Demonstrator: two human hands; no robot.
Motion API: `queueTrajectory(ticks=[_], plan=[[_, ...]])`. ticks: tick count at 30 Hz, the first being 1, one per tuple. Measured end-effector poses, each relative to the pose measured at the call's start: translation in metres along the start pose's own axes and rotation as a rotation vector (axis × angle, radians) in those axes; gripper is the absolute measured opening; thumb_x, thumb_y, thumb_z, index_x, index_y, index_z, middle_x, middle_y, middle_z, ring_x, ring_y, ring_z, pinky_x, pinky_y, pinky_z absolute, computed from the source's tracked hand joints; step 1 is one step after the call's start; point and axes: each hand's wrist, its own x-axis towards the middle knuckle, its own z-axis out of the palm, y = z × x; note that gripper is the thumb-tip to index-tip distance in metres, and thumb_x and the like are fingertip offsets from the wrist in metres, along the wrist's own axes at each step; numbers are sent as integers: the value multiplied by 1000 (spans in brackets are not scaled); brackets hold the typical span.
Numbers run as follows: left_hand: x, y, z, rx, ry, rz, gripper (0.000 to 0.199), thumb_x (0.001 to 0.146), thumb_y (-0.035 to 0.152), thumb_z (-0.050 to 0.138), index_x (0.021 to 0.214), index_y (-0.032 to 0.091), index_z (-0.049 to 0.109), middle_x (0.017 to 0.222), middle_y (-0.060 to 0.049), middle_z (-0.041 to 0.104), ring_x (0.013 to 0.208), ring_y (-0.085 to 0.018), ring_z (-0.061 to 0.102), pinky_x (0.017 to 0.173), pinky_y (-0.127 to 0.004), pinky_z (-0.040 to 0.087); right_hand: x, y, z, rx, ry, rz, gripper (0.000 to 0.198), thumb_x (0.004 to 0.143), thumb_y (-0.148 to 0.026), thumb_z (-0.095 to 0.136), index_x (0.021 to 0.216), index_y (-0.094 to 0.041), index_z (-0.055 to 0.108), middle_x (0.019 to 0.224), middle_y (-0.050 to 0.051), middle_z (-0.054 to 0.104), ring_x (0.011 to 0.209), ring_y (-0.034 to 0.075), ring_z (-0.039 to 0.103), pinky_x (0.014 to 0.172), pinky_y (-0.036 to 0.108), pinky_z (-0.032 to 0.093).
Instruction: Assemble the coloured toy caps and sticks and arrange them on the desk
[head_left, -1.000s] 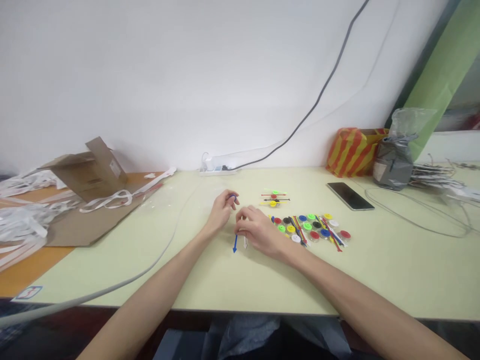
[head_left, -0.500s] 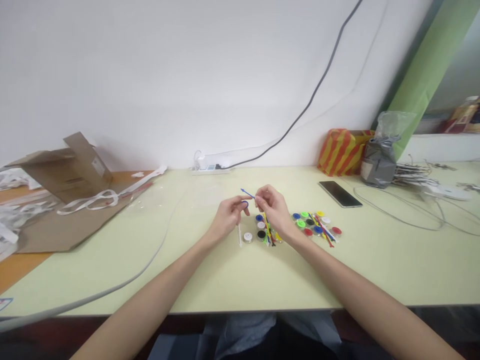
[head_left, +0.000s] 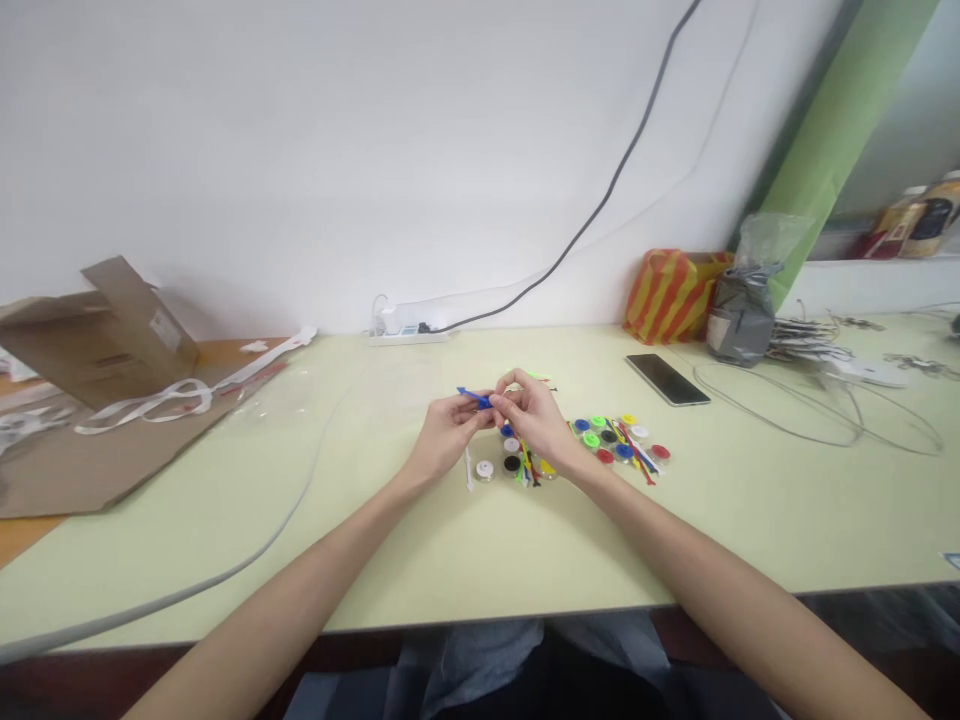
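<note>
Both hands meet over the table, fingertips together. My left hand [head_left: 442,435] pinches a small blue disc [head_left: 486,404], mostly hidden by the fingers. A blue plastic arrow [head_left: 469,394] lies across that disc, its head pointing left, and my right hand [head_left: 536,415] grips its other end with thumb and forefinger. Whether the two blue parts are joined I cannot tell. Below the hands lie a white arrow [head_left: 469,470], a white-topped disc [head_left: 485,469] and a black-topped disc [head_left: 511,464]. More coloured arrows [head_left: 529,465] are partly covered by the right hand.
Several coloured discs [head_left: 592,440] and arrows lie right of my right hand. Farther right are a phone [head_left: 667,380], a striped bag [head_left: 664,300] and a grey bag [head_left: 741,315]. A power strip [head_left: 405,338] sits by the wall. Cardboard [head_left: 135,340] and a grey cable [head_left: 277,535] lie left.
The hands have come together. The blue arrow, held apart above the blue disc before, now lies against it. The camera view has shifted slightly to the right.
</note>
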Motion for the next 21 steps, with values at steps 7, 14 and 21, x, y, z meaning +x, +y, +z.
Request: queueTrajectory(ticks=[7, 14, 21], plan=[[-3, 5, -6, 89, -65, -28, 43, 84, 41, 74, 115, 11, 71, 86, -8, 76, 79, -21, 72, 81, -35, 61, -4, 2, 1, -76, -40, -44, 19, 90, -33, 57, 100, -24, 44, 60, -6, 61, 57, 14, 56, 55, 22, 39], [-6, 7, -8, 123, -88, -1, 39, 86, 40, 74, 114, 13, 71, 105, -10, 75, 93, -24, 73, 87, -35, 61, 0, 4, -6, -169, 2, -79, 18, 88, -30, 59, 98, -25, 44, 61, -6, 61, 58, 15, 60, 56, 23, 42], [-6, 7, -12, 590, 13, 286, 27, 94, 38, 62, 112, 21, 73, 108, -6, 76, 95, -23, 72, 91, -36, 57, -5, 0, -6, -393, 24, -140, 12, 100, -30, 40, 94, -24, 49, 75, 0, 66, 65, 17, 61, 65, 28, 45]])
